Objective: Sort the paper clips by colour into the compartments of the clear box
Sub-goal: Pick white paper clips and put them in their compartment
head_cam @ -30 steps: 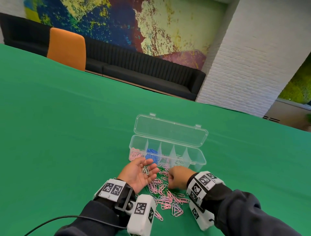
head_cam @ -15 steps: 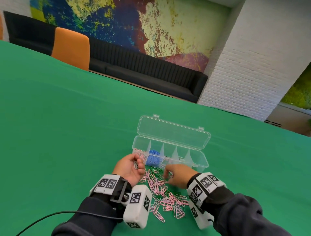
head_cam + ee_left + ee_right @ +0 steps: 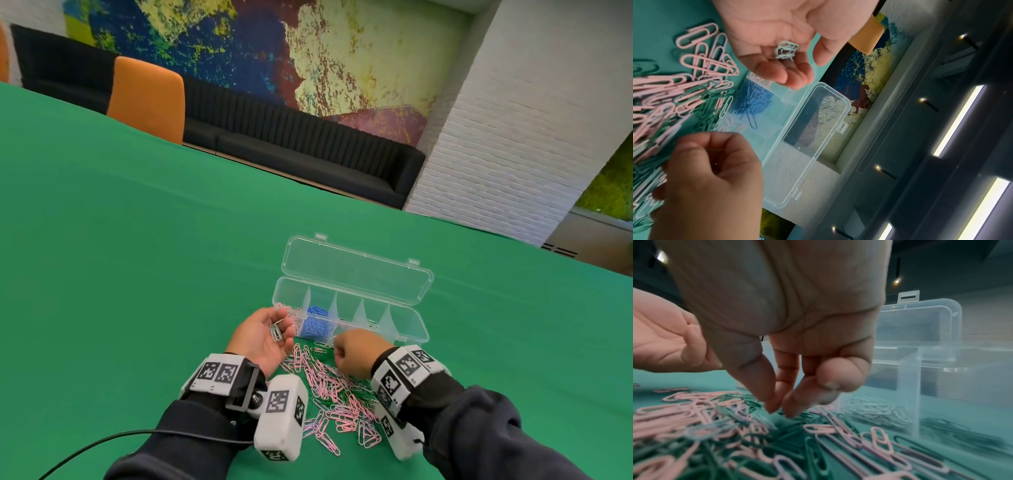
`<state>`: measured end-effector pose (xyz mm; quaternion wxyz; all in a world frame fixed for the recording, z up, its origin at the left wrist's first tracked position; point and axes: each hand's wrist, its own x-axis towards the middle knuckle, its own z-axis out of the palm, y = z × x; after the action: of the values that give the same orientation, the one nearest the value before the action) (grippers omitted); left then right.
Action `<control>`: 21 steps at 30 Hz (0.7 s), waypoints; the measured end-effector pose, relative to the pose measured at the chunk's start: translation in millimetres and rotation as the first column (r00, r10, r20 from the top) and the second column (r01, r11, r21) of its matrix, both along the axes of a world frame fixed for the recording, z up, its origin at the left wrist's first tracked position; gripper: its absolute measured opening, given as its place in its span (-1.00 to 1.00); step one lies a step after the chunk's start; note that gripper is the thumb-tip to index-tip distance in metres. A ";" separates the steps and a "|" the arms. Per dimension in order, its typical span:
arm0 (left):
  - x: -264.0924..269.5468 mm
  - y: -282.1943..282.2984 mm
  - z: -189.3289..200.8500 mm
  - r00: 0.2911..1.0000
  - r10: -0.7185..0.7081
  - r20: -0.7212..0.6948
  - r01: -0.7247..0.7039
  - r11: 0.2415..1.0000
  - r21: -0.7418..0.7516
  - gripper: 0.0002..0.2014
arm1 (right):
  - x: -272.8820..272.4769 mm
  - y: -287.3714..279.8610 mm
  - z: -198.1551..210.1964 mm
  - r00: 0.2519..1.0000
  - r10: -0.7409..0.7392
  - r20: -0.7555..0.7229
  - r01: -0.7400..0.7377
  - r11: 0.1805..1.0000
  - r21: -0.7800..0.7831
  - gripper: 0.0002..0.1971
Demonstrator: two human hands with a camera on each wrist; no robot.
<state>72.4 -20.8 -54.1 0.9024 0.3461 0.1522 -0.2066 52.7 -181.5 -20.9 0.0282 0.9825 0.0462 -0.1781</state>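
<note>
The clear box [image 3: 416, 303] lies with its lid open on the green table. Pink clips [image 3: 285, 307] fill its left end compartment and blue clips [image 3: 315, 324] the one beside it. White clips [image 3: 869, 410] show through its front wall. My left hand [image 3: 263, 337] is palm up just in front of the box, fingers cupped round a few white paper clips [image 3: 786, 49]. A loose pile of pink and green clips [image 3: 330, 394] lies between my wrists. My right hand [image 3: 780, 411] hangs over the pile, thumb and fingertips nearly together and touching it, with no clip seen between them.
The green cloth [image 3: 137, 274] stretches wide to the left and beyond the box. A black cable [image 3: 102, 442] trails from my left wrist. Past the table's far edge stand an orange chair [image 3: 147, 99] and a black sofa [image 3: 308, 144].
My left hand has drawn a little left and its fingers have curled up round the white clips. My right hand stays over the pile, its fingers curled downward again.
</note>
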 end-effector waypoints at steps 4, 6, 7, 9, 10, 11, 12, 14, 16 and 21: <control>-1.5 -2.7 1.0 1.000 -0.023 0.022 0.023 1.000 0.001 -0.77 | -1.5 -6.6 4.3 0.999 -0.048 0.019 0.047 0.998 0.037 -0.86; -2.3 -4.2 1.2 0.999 -0.026 0.025 0.027 1.000 -0.005 -0.78 | -1.2 -4.7 4.5 0.999 -0.047 0.026 0.045 0.996 0.077 -0.79; -2.5 -4.5 1.1 0.999 -0.024 0.025 0.024 1.000 -0.009 -0.78 | -0.5 -2.0 3.9 0.999 -0.037 0.032 0.033 0.995 0.097 -0.73; -2.7 -5.0 0.5 0.999 -0.020 0.029 0.021 1.000 -0.010 -0.78 | 2.4 5.6 1.8 0.999 -0.007 0.043 0.003 0.996 0.091 -0.66; -2.7 -4.9 0.1 0.999 -0.019 0.030 0.019 1.000 -0.009 -0.78 | 4.9 9.2 0.6 0.999 0.003 0.044 -0.006 0.998 0.066 -0.68; -2.6 -4.5 0.2 0.999 -0.019 0.031 0.019 1.000 -0.009 -0.78 | 7.5 11.9 -0.5 0.999 0.008 0.038 -0.009 1.000 0.029 -0.72; -2.5 -4.0 -0.2 0.999 -0.019 0.029 0.020 1.000 -0.011 -0.78 | 8.7 13.9 -1.1 1.000 0.016 0.027 -0.015 1.000 -0.018 -0.76; -2.2 -3.5 -0.5 0.999 -0.023 0.030 0.024 1.000 -0.015 -0.79 | 8.9 13.4 -1.1 1.000 0.018 0.023 -0.016 0.996 -0.087 -0.80; -2.1 -3.9 -0.3 0.999 -0.027 0.031 0.027 1.000 -0.013 -0.80 | 7.8 9.5 0.6 0.999 0.007 0.051 -0.003 0.997 -0.079 -0.82; -3.0 -6.5 0.2 0.998 -0.033 0.048 0.034 0.999 -0.002 -0.81 | 2.6 4.9 2.0 0.996 0.005 0.084 -0.001 0.999 -0.044 -0.58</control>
<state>69.4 -27.3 -53.9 0.9027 0.3520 0.1246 -0.2137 55.4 -176.6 -18.9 0.0520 0.9882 0.0425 -0.1376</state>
